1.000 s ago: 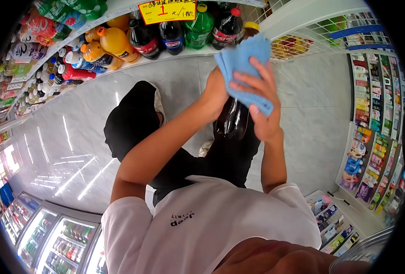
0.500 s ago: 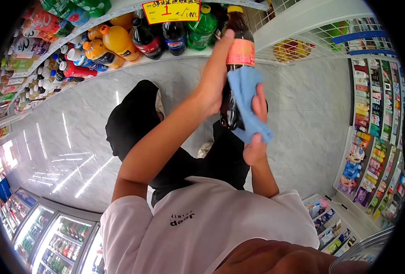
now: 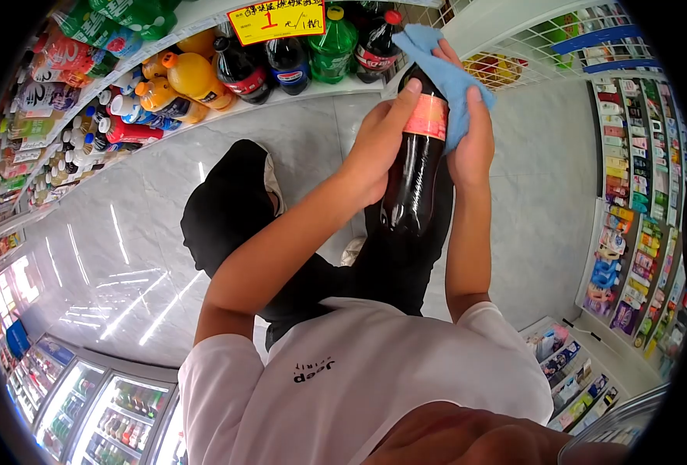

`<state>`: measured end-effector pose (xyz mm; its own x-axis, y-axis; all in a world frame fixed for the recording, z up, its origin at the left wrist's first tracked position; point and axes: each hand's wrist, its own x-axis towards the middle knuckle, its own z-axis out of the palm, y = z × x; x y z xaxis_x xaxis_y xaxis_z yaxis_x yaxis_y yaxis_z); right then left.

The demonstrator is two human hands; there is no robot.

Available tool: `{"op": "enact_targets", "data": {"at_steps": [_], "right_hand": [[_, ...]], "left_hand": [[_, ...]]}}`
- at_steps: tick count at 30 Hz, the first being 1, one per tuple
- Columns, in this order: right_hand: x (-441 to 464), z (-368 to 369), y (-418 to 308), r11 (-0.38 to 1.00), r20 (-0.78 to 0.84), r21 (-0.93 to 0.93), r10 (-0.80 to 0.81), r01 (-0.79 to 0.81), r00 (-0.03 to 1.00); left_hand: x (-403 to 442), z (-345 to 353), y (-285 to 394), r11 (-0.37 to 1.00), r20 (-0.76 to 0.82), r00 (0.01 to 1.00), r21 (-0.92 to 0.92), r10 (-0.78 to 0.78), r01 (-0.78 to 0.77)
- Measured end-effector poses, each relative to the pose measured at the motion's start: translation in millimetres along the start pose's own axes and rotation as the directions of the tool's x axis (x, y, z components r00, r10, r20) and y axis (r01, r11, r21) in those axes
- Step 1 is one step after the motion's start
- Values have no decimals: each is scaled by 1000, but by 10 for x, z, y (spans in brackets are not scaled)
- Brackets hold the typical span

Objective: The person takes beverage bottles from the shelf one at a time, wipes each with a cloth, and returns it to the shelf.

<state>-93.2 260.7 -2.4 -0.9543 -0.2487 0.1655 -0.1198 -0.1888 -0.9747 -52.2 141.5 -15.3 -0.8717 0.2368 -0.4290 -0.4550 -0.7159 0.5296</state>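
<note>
A plastic bottle of dark drink (image 3: 411, 182) with an orange-pink label is tilted in front of me, its base towards my body. My left hand (image 3: 376, 147) is closed round its side, the thumb lying up near the label. My right hand (image 3: 473, 143) grips a light blue cloth (image 3: 450, 77), pressing it against the bottle's neck and upper right side. The cloth hides the cap.
Ahead, a low shelf (image 3: 304, 94) carries a cola bottle (image 3: 242, 71), a green bottle (image 3: 333, 50) and orange drinks (image 3: 198, 77). A yellow price tag (image 3: 276, 21) hangs above them. Stocked racks (image 3: 622, 163) stand right, glass-door fridges (image 3: 118, 411) lower left.
My right hand has carried the cloth from the bottle's lower side up to its neck. The bottle's top has swung right and nearer, uncovering its lower body and a red-capped bottle on the shelf.
</note>
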Motion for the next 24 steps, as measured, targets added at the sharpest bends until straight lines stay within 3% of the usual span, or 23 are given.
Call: {"op": "enact_targets", "data": {"at_steps": [2, 6, 8, 10, 11, 12, 14, 15, 17, 19, 24], "right_hand": [[3, -7, 14, 1000, 32, 18, -10, 10, 999], [-243, -52, -10, 881, 240, -409, -150, 239, 959], [-475, 62, -82, 947, 207, -306, -40, 103, 977], [-627, 53, -119, 941, 281, -320, -14, 107, 960], [-705, 48, -141, 940, 315, -321, -11, 117, 949], [-782, 44, -164, 938, 348, -322, -8, 127, 937], [-887, -159, -102, 879, 531, -350, -100, 325, 841], [-945, -164, -86, 861, 537, -350, -139, 370, 832], [-1041, -164, -69, 818, 546, -352, -216, 456, 809], [-1056, -160, -34, 814, 517, -373, -217, 446, 828], [-859, -96, 27, 861, 359, -385, -192, 332, 913]], "left_hand": [[-27, -6, 86, 1000, 2, 1000, -21, -4, 5], [21, -74, -30, 993, -67, 997, -110, -43, 36], [60, -120, -84, 986, -49, 999, -167, 16, -24], [70, -170, -25, 971, -49, 993, -210, 107, -115], [67, -239, 34, 936, 67, 997, -347, -45, 66], [137, -275, 35, 948, 44, 999, -316, -16, 29], [296, -358, 22, 968, 3, 999, -247, 39, -37], [314, -383, 46, 985, 1, 997, -155, 75, -73], [314, -366, 67, 979, 9, 994, -174, 108, -105], [299, -341, 101, 980, 10, 994, -166, 112, -109], [37, -118, 170, 973, 27, 998, -224, -51, 56]]}}
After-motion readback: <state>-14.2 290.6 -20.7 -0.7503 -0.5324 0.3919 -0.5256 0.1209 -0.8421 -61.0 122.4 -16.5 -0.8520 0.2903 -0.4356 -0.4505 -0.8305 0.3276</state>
